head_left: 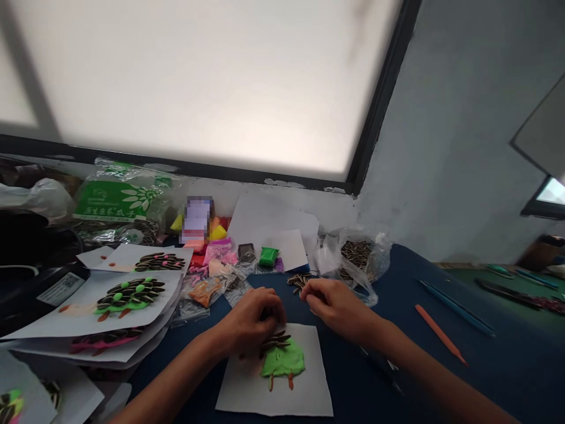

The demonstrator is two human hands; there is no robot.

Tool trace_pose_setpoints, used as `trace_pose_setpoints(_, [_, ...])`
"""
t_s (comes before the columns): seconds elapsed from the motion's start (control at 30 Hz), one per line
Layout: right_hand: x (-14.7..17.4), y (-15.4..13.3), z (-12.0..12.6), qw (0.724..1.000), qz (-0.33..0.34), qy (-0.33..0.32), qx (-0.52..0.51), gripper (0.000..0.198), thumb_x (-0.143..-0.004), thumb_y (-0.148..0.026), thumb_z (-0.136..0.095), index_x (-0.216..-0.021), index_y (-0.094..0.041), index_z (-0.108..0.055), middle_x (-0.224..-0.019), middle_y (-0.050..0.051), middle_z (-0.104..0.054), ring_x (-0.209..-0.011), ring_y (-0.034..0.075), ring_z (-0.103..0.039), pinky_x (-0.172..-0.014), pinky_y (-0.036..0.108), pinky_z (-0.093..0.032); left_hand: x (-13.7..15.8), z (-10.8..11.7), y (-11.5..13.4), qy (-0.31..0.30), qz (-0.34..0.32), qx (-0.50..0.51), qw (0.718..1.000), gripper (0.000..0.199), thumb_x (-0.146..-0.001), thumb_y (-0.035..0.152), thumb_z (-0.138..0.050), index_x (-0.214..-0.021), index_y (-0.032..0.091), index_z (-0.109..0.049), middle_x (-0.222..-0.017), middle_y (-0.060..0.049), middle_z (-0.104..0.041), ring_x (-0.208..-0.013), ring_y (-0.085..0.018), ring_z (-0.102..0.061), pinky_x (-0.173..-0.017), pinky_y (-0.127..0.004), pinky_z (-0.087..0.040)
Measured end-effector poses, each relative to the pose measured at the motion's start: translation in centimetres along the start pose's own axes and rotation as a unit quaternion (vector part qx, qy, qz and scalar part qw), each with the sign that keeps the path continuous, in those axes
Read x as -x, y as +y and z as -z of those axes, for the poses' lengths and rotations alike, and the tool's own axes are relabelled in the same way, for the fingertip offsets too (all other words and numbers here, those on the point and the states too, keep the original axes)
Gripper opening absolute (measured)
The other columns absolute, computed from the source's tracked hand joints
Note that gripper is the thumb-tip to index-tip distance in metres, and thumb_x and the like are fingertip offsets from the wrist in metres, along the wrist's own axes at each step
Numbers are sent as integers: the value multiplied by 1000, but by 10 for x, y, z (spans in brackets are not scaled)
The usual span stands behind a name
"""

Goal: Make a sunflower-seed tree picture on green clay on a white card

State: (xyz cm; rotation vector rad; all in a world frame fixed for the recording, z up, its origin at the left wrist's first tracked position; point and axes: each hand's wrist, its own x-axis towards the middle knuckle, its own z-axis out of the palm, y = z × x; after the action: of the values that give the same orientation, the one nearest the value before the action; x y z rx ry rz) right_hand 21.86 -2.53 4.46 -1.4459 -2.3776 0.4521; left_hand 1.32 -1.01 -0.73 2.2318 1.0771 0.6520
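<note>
A sheet of white paper [304,402] lies before me, bearing a flat bright green clay shape [289,359] with two short brown clay legs. Several striped sunflower seeds [276,340] stick out along the shape's upper left. Curled over that side is my left hand [251,321], its fingers closed just above the seeds; whatever is between the fingertips is hidden. My right hand [335,306] is beside a small pile of loose sunflower seeds [298,281], thumb and fingers drawn together in a pinch. I cannot make out what the right fingertips hold.
Stacked papers with seed-covered clay figures [132,294] stand at left. Behind are a green-printed seed bag [115,200], a phone [196,218], clay packets [268,257] and a plastic bag of seeds [356,253]. An orange tool [439,333] and a blue pen-like tool [457,306] lie right.
</note>
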Motion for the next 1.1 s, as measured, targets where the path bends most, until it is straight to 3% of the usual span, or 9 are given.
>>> trace_pose_setpoints(0.1, [0, 4, 0, 999, -29, -9, -44, 30, -95, -12, -41, -94, -15, -70, -68, 1, -66, -59, 13, -58, -57, 24, -43, 0, 0, 1, -3, 2, 2, 1000, 23, -74, 3, -53, -75, 18, -71, -78, 1, -61, -77, -16, -55, -76, -28, -40])
trace_pose_setpoints(0.23, [0, 9, -9, 1000, -20, -3, 9, 21, -87, -7, -57, -98, -15, -73, -88, 5, -73, -77, 16, -66, -67, 24, -47, 1, 0, 2, 0, 1, 7, 1000, 25, -74, 2, -54, -75, 18, -72, -78, 0, -61, -77, -16, -56, -77, -28, -41])
trace_pose_setpoints(0.43, [-2, 11, -21, 997, -4, -4, 75, 16, -85, -7, -64, -83, -18, -74, -90, 5, -67, -81, 17, -63, -71, 27, -45, -1, 0, 1, 0, 3, -3, 1000, 25, -73, 2, -53, -75, 19, -72, -78, 0, -62, -77, -16, -56, -78, -29, -41])
trace_pose_setpoints(0.6, [-1, 9, -19, 996, 2, -5, 91, 16, -86, -10, -67, -97, -19, -75, -98, 6, -67, -86, 19, -65, -75, 28, -47, -1, 1, 2, 1, 0, 1, 1000, 25, -72, 2, -53, -75, 18, -72, -77, 0, -61, -76, -16, -56, -77, -28, -41])
trace_pose_setpoints(0.93, [-3, 10, -25, 991, 44, -14, 129, 15, -90, -3, -56, -92, -13, -68, -97, 9, -66, -90, 22, -63, -76, 31, -47, -1, -1, -1, 4, -4, 9, 1000, 25, -71, 3, -52, -74, 18, -72, -77, 0, -62, -75, -16, -56, -76, -28, -42])
trace_pose_setpoints(1.1, [5, -5, -13, 991, 61, -5, 115, 15, -96, -8, -48, -96, -13, -62, -92, 7, -65, -79, 17, -61, -68, 27, -44, -2, -1, -6, 4, -14, 43, 999, 27, -69, 2, -52, -75, 17, -73, -77, 1, -61, -71, -13, -56, -67, -23, -42])
